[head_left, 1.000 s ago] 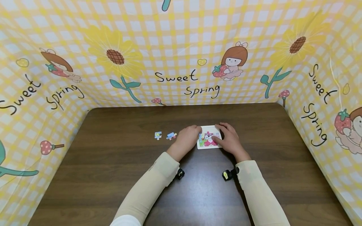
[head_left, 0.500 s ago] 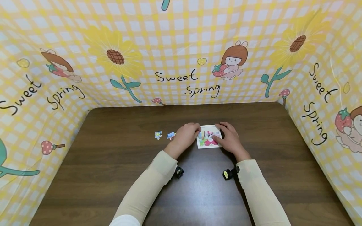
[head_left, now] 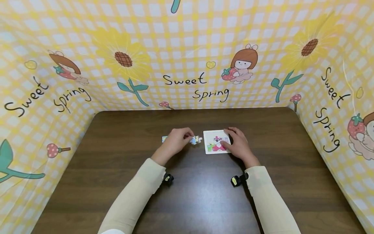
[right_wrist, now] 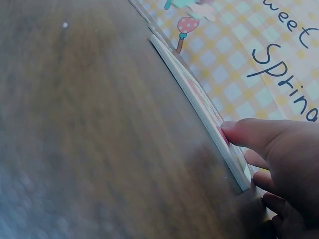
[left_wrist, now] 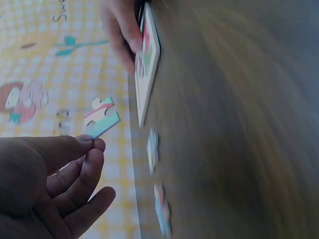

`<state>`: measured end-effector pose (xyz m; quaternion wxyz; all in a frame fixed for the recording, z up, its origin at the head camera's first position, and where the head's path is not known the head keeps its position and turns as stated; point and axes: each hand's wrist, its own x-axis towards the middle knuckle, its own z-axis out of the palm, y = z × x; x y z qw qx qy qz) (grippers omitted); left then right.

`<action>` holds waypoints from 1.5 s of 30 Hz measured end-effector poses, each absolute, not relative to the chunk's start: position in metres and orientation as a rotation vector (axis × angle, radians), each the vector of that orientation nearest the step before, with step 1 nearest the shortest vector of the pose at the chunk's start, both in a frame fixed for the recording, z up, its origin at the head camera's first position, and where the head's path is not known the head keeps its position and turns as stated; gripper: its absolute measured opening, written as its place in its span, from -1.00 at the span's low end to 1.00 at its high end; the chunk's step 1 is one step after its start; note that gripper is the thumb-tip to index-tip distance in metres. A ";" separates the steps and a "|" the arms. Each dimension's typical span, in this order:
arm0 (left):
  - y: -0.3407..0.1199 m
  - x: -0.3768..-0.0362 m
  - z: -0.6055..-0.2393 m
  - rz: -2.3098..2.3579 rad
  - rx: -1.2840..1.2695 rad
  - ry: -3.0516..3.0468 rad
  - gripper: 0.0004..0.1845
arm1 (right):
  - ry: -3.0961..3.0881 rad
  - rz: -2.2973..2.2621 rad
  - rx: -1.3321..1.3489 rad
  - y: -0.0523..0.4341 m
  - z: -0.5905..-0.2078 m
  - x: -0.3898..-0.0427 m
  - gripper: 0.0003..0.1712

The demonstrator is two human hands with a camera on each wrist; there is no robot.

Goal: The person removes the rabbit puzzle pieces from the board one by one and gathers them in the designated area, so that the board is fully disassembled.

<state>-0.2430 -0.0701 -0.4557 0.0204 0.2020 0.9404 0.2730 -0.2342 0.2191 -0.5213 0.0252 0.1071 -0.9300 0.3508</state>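
A small white puzzle board (head_left: 215, 149) with a cartoon picture lies flat at the table's middle. My right hand (head_left: 230, 140) holds its right side. The thumb (right_wrist: 249, 133) presses on the board's (right_wrist: 197, 97) top face and the other fingers curl at its edge. My left hand (head_left: 189, 139) hovers just left of the board and pinches a blue puzzle piece (head_left: 195, 140) between thumb and index finger. The left wrist view shows that piece (left_wrist: 101, 117) lifted off the table near the board (left_wrist: 148, 64).
Two loose pieces (left_wrist: 152, 151) (left_wrist: 162, 214) lie on the dark wooden table (head_left: 117, 169) left of the board; in the head view one piece (head_left: 164, 139) peeks out behind my left hand. A yellow checked cloth (head_left: 187, 48) walls in the table on three sides.
My left hand has drawn back leftward from the board's left edge and now holds a puzzle piece in the air. The right hand has stayed on the board.
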 end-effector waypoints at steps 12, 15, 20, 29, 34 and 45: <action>-0.157 -0.230 -0.461 0.889 0.488 2.874 -0.91 | -2.891 1.100 0.311 0.220 -0.521 -0.233 -0.28; -0.172 -0.227 -0.463 0.885 0.460 2.829 -0.91 | -2.896 1.106 0.312 0.220 -0.520 -0.232 -0.28; -0.189 -0.223 -0.466 0.875 0.426 2.786 -0.93 | -2.898 1.099 0.316 0.219 -0.520 -0.232 -0.29; -0.200 -0.222 -0.470 0.827 0.451 2.792 -0.92 | -2.899 1.095 0.326 0.217 -0.519 -0.233 -0.29; -0.198 -0.224 -0.470 0.774 0.451 2.807 -0.93 | -2.902 1.088 0.315 0.217 -0.519 -0.233 -0.28; -0.197 -0.225 -0.471 0.715 0.452 2.820 -0.92 | -2.914 1.090 0.308 0.217 -0.519 -0.233 -0.27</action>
